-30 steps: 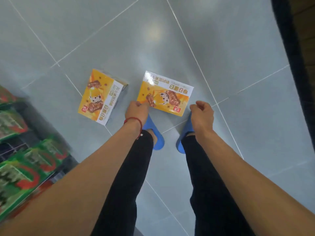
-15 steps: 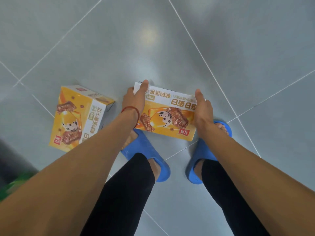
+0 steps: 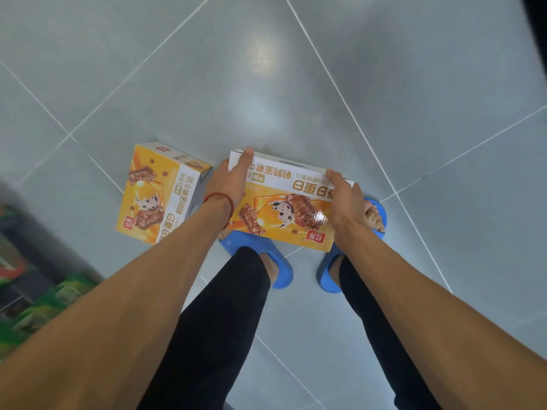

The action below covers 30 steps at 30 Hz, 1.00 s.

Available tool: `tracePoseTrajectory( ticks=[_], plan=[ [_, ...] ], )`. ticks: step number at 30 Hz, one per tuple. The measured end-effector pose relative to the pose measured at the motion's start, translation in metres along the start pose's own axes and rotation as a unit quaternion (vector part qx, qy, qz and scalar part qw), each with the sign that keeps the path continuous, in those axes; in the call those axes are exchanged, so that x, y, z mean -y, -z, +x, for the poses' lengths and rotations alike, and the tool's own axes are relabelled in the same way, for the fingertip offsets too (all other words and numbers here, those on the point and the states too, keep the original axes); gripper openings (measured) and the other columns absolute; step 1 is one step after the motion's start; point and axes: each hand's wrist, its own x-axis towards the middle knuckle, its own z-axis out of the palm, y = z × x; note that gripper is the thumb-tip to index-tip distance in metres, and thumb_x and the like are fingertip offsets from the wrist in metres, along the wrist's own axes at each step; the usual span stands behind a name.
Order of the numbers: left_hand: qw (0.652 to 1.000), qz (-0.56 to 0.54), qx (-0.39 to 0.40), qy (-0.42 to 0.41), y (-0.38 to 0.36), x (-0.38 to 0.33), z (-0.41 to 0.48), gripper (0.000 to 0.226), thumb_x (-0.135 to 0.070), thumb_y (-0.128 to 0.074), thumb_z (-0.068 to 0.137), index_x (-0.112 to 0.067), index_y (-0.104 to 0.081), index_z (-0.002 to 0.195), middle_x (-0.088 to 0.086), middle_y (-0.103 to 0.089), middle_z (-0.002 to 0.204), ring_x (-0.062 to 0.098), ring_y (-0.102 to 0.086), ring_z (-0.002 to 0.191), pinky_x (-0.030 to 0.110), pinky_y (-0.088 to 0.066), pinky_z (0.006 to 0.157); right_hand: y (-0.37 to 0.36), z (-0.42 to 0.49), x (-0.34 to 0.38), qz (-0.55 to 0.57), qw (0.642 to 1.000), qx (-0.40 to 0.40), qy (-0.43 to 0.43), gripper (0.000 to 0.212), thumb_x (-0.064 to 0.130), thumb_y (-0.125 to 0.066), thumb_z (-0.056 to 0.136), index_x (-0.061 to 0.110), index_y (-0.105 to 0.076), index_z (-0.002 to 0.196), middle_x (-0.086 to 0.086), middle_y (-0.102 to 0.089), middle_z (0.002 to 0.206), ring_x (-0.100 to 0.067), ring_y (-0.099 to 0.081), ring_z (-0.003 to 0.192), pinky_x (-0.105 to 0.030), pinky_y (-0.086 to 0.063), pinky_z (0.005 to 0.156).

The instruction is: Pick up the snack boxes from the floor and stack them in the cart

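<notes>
blue slippers [image 3: 281,270] on both feet, blurred green packs [image 3: 68,292] at left.

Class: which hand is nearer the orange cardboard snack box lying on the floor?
Left. The left hand grips the second orange box at the end beside the floor box; the right hand grips its far end.
</notes>
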Motion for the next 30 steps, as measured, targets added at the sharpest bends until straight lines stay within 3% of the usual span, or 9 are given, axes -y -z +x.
tracePoseTrajectory(
  ticks=[3, 5, 7, 11, 15, 17, 22, 27, 30],
  plan=[
    [1.0, 0.012, -0.003, -0.006, 0.019, -0.003, -0.035, 0.05, -0.074, -0.04, 0.092, -0.032, -0.066, 0.103, -0.01, -0.066, 0.091, 0.011, -0.061, 0.083, 0.029, -0.038, 0.065, 0.02, -0.039, 0.006, -0.003, 0.999, 0.034, 0.021, 0.041, 0.054, -0.071, 0.076, 0.032, -0.062, 0.109, 0.004, -0.074, 0.107, -0.022, -0.072, 0.101, -0.046, -0.057, 0.094],
    [1.0, 0.025, 0.002, -0.016, 0.032, -0.006, -0.062, 0.048, -0.077, -0.041, 0.089, -0.035, -0.065, 0.094, -0.013, -0.065, 0.089, 0.012, -0.062, 0.085, 0.033, -0.044, 0.078, 0.036, -0.066, 0.009, 0.0, 0.998, 0.055, 0.043, 0.029, 0.043, -0.074, 0.079, 0.036, -0.06, 0.104, 0.004, -0.075, 0.108, -0.021, -0.075, 0.099, -0.048, -0.06, 0.093],
    [0.999, 0.031, 0.005, -0.014, 0.044, -0.008, -0.088, 0.059, -0.085, -0.044, 0.075, -0.038, -0.065, 0.104, -0.013, -0.067, 0.097, 0.021, -0.064, 0.1, 0.047, -0.044, 0.101, 0.052, -0.091, 0.014, 0.009, 0.996, 0.075, 0.056, 0.023, 0.03, -0.074, 0.088, 0.036, -0.058, 0.104, 0.002, -0.076, 0.11, -0.021, -0.076, 0.097, -0.048, -0.063, 0.088],
    [0.999, 0.045, -0.002, -0.01, 0.065, -0.012, -0.141, 0.067, -0.085, -0.049, 0.07, -0.039, -0.065, 0.116, -0.01, -0.067, 0.108, 0.028, -0.06, 0.114, 0.052, -0.041, 0.107, 0.081, -0.13, 0.029, 0.006, 0.994, 0.084, 0.071, 0.025, 0.025, -0.075, 0.088, 0.03, -0.055, 0.103, -0.004, -0.074, 0.113, -0.025, -0.076, 0.097, -0.051, -0.063, 0.087],
    [1.0, 0.011, -0.001, -0.007, 0.081, -0.023, -0.2, 0.045, -0.07, -0.06, 0.085, -0.034, -0.063, 0.111, -0.015, -0.058, 0.091, 0.022, -0.054, 0.105, 0.039, -0.04, 0.102, 0.111, -0.166, 0.041, -0.035, 0.99, 0.123, 0.06, 0.057, 0.039, -0.078, 0.076, 0.017, -0.06, 0.125, -0.007, -0.075, 0.118, -0.025, -0.078, 0.094, -0.05, -0.064, 0.085],
    [0.999, -0.049, 0.017, 0.001, 0.092, -0.027, -0.23, 0.049, -0.06, -0.068, 0.086, -0.028, -0.064, 0.123, -0.015, -0.058, 0.096, 0.02, -0.055, 0.106, 0.038, -0.043, 0.102, 0.126, -0.182, 0.042, -0.045, 0.99, 0.123, 0.055, 0.071, 0.052, -0.079, 0.065, 0.024, -0.057, 0.127, -0.008, -0.069, 0.126, -0.025, -0.077, 0.098, -0.05, -0.063, 0.085],
    [0.991, -0.1, 0.088, -0.008, 0.118, -0.037, -0.294, 0.02, -0.037, -0.073, 0.089, -0.032, -0.071, 0.109, -0.011, -0.074, 0.099, 0.013, -0.07, 0.095, 0.03, -0.055, 0.081, 0.166, -0.244, 0.048, -0.055, 0.99, 0.122, 0.05, 0.088, 0.066, -0.078, 0.066, 0.031, -0.043, 0.139, -0.006, -0.06, 0.134, -0.027, -0.073, 0.107, -0.052, -0.062, 0.089],
    [0.982, -0.107, 0.152, -0.016, 0.14, -0.058, -0.355, 0.03, -0.036, -0.075, 0.086, -0.032, -0.07, 0.115, -0.004, -0.077, 0.11, 0.02, -0.074, 0.099, 0.041, -0.056, 0.095, 0.21, -0.305, 0.046, -0.044, 0.992, 0.107, 0.048, 0.113, 0.092, -0.074, 0.051, 0.034, -0.042, 0.142, -0.005, -0.058, 0.137, -0.027, -0.073, 0.106, -0.053, -0.061, 0.091],
    [0.976, -0.087, 0.197, -0.036, 0.148, -0.074, -0.386, 0.04, -0.032, -0.071, 0.089, -0.03, -0.065, 0.128, -0.001, -0.076, 0.115, 0.027, -0.072, 0.106, 0.047, -0.054, 0.1, 0.238, -0.332, 0.039, -0.003, 0.994, 0.107, 0.039, 0.106, 0.089, -0.072, 0.059, 0.033, -0.046, 0.144, -0.005, -0.063, 0.137, -0.027, -0.076, 0.102, -0.054, -0.061, 0.09]
  ],
)
